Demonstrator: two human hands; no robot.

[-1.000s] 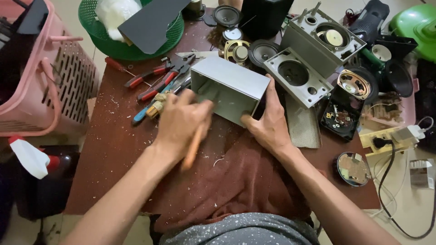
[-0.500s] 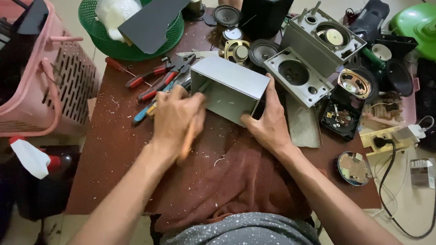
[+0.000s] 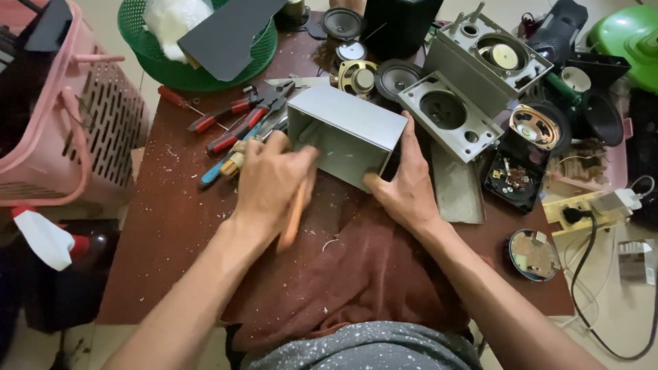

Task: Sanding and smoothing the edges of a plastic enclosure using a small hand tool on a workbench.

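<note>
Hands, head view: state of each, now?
Left hand: closed on an orange-handled tool.
Right hand: gripping the grey box.

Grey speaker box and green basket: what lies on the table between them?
In the head view, between the grey speaker box and the green basket lie red-handled pliers and a red-handled screwdriver on the brown table.
</note>
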